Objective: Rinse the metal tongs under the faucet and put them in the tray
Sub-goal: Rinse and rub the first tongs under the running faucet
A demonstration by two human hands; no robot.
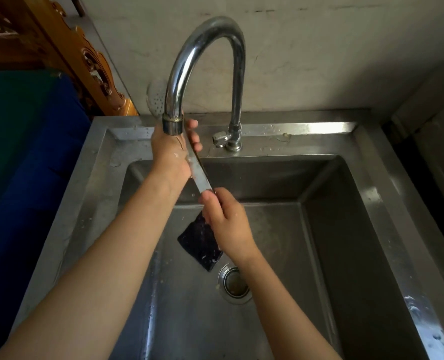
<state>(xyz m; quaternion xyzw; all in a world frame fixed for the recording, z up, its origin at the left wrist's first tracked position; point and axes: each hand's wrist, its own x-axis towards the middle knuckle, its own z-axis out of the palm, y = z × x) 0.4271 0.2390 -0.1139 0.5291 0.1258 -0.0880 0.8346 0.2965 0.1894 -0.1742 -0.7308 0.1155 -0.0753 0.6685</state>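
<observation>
A steel sink (319,229) fills the view, its basin holding only a round drain (235,283) near the middle of the floor. Above the basin, both bare hands hold the metal tongs (199,175) slantwise. The left hand (170,152) grips the upper end directly under the spout of the curved faucet (202,55), fingers (195,140) wrapped around it. The right hand (227,224) is lower, closed around the tongs' middle. The dark, flat, wet lower end (200,241) hangs just above and left of the drain, clear of the sink walls. The basin right of the drain is open.
</observation>
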